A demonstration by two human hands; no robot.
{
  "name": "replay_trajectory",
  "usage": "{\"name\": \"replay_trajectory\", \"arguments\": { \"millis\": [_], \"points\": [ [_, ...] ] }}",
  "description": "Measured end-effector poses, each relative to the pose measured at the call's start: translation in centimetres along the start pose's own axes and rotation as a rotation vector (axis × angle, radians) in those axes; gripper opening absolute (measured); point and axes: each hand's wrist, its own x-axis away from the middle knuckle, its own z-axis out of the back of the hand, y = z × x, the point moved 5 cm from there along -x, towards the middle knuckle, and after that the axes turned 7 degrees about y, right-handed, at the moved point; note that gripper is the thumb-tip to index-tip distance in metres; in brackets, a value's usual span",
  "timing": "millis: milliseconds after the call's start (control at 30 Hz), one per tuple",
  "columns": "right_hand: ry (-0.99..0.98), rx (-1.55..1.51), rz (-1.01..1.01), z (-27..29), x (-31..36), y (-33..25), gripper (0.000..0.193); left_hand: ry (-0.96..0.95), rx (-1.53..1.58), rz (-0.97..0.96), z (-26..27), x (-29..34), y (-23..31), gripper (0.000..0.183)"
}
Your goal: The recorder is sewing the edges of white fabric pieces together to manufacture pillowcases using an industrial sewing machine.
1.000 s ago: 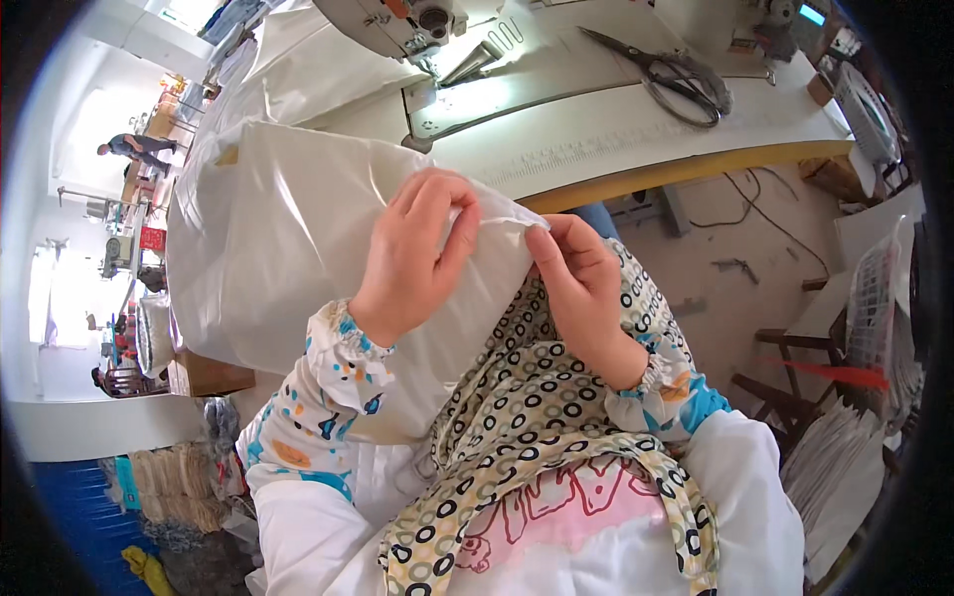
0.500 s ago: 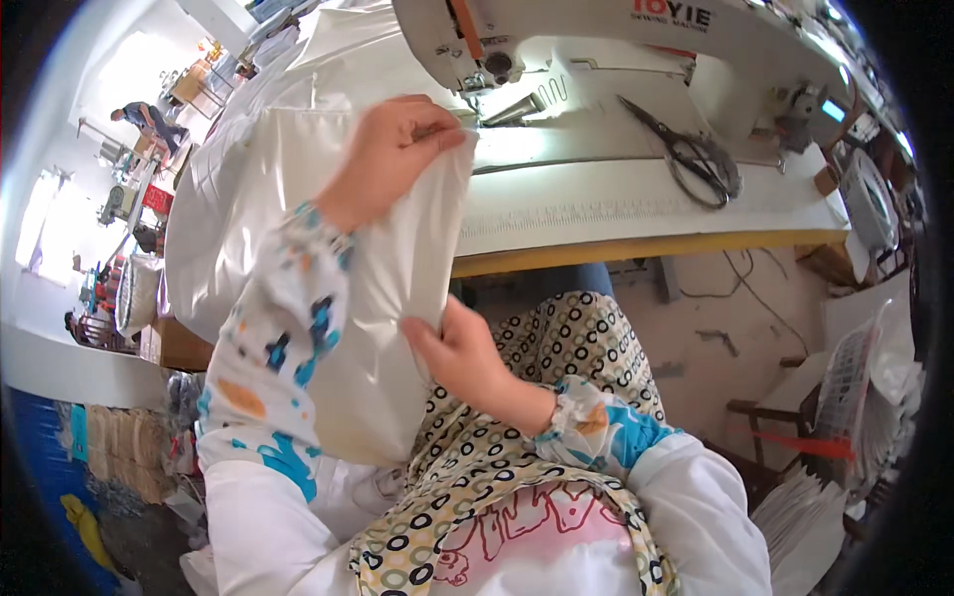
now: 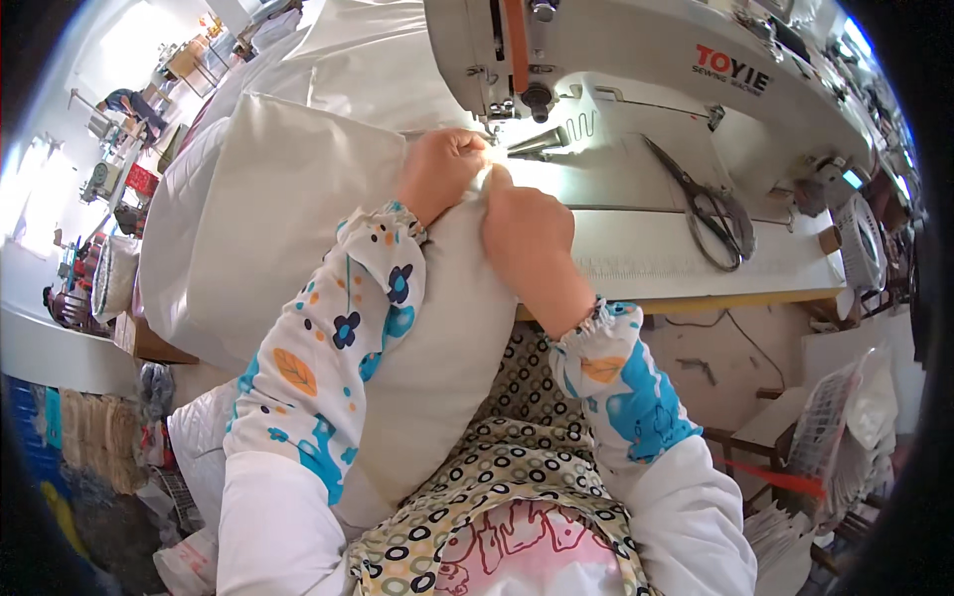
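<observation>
Here, the white fabric (image 3: pixel 308 189) drapes from the surface (image 3: pixel 646 243) down over the patterned apron (image 3: pixel 537 447), its edge by the sewing machine (image 3: pixel 646 60). The left hand (image 3: pixel 439 174) has its fingers pinched together on that edge; the right hand (image 3: pixel 532 228) extends an index finger just beside them, its grip impossible to tell. Scissors (image 3: pixel 711 209) lie rightward.

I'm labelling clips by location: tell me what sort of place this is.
Probably a sewing workshop: there's a lit sewing machine, large scissors on its table, and white material.
</observation>
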Motion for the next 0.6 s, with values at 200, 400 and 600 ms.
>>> {"name": "replay_trajectory", "arguments": {
  "millis": [200, 400, 600],
  "points": [
    [-0.133, 0.173, 0.047, -0.5, -0.8, -0.8, 0.042, -0.042, 0.1, 0.072, 0.3, -0.6, -0.5, 0.017],
    [-0.125, 0.169, 0.087, 0.0, -1.1, -1.0, 0.037, -0.047, -0.035, 0.191, 0.6, -1.1, -0.2, 0.022],
    [-0.122, 0.112, 0.094, 0.0, -2.2, -0.7, 0.031, -0.079, -0.098, 0.251, 0.2, -2.4, -0.5, 0.018]
  ]
}}
